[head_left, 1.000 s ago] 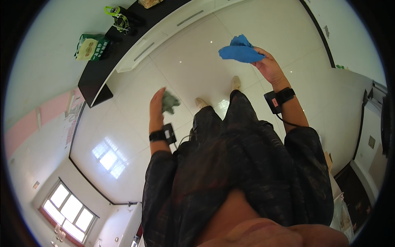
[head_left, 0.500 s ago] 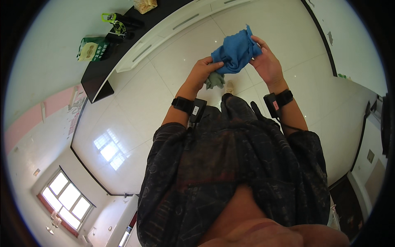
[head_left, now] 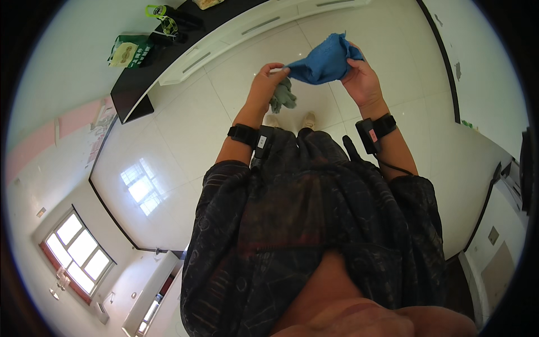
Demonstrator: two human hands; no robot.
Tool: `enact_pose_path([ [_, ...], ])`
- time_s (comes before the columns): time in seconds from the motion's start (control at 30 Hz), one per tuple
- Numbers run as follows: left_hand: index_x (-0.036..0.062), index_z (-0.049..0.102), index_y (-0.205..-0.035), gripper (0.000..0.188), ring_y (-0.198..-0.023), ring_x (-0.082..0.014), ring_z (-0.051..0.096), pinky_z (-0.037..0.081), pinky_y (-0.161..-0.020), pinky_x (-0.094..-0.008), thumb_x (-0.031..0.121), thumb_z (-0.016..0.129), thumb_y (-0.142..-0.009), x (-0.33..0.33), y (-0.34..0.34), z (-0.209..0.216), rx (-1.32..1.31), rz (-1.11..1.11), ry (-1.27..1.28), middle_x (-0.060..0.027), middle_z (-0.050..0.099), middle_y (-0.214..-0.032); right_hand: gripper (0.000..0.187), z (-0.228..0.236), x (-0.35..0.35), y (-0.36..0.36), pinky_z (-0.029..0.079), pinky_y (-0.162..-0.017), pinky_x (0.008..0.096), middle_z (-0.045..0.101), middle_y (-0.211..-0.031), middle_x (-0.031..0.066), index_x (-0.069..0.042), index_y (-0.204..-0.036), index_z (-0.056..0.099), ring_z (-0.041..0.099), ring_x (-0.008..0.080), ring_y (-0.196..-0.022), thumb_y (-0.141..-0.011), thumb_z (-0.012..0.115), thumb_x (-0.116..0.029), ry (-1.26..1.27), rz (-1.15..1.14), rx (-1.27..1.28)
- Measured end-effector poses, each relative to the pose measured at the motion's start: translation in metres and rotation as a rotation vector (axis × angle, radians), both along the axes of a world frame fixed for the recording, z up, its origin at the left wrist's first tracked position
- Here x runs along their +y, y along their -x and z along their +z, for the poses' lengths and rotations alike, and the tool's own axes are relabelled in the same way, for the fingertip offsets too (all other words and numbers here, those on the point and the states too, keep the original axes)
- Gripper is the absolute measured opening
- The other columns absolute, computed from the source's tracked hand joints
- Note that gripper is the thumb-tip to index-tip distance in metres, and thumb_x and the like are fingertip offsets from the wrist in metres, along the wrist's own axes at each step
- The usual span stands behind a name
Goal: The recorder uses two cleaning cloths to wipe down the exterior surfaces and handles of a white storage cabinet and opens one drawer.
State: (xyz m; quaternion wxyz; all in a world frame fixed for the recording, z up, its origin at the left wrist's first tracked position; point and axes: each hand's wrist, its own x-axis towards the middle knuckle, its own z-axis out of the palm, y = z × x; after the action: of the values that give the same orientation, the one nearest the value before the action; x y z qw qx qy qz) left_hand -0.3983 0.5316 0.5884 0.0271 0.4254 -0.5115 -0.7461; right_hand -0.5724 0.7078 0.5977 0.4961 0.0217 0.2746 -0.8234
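Note:
A blue cloth [head_left: 324, 62] is stretched between my two hands, held out in front of me above the floor. My left hand [head_left: 266, 84] pinches its left corner between thumb and fingers. From the same hand a crumpled grey-green cloth [head_left: 284, 96] hangs below the palm. My right hand [head_left: 362, 81] grips the right end of the blue cloth, thumb on the near side and some fingers hidden behind the fabric. Each wrist wears a black strap with a small box.
A long low cabinet [head_left: 193, 63] with white drawers and a black top runs along the far left. On it stand a green bag [head_left: 130, 51], a dark bottle with a lime-green strap [head_left: 168, 22] and a partly cut-off package. Glossy pale tiles [head_left: 224, 101] cover the floor.
My left hand has moved left, away from the right one, drawing the bunched blue cloth out wider. The grey-green cloth has shifted left with it. Both shoes now show below.

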Motion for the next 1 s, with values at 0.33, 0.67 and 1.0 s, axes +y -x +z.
enact_pose_path([
  [0.33,-0.0007,0.059,-0.116,0.037,-0.083,-0.0143,0.063,0.051,-0.073,-0.0258,0.020,0.064,-0.085,0.000,0.041,0.023,0.171,-0.310,-0.077,-0.0068,0.065,-0.099,0.045,0.007,-0.010,0.015,0.041,-0.100,0.0383,0.052,-0.124,0.0132,-0.001,-0.130,0.041,0.051,0.0252,-0.115,-0.084,0.040,-0.002,-0.043,0.097,0.119],
  [0.67,0.0046,0.056,-0.097,0.020,-0.071,-0.0112,0.061,0.049,-0.061,-0.0226,0.019,0.063,-0.085,-0.083,0.124,0.018,0.209,-0.304,-0.098,-0.0040,0.062,-0.085,0.043,0.044,-0.074,0.104,0.042,-0.095,0.0308,0.054,-0.118,0.0089,-0.009,-0.130,0.048,0.053,0.0162,-0.107,-0.088,0.044,-0.004,-0.418,0.193,0.736],
  [1.0,0.0008,0.056,-0.113,0.036,-0.077,-0.0155,0.063,0.053,-0.066,-0.0263,0.024,0.063,-0.087,-0.138,0.163,0.008,0.122,-0.249,-0.243,-0.0075,0.063,-0.090,0.048,0.034,-0.137,0.146,0.041,-0.097,0.0299,0.050,-0.122,0.0096,-0.007,-0.128,0.049,0.050,0.0183,-0.112,-0.083,0.037,0.004,-0.279,0.194,0.542],
])
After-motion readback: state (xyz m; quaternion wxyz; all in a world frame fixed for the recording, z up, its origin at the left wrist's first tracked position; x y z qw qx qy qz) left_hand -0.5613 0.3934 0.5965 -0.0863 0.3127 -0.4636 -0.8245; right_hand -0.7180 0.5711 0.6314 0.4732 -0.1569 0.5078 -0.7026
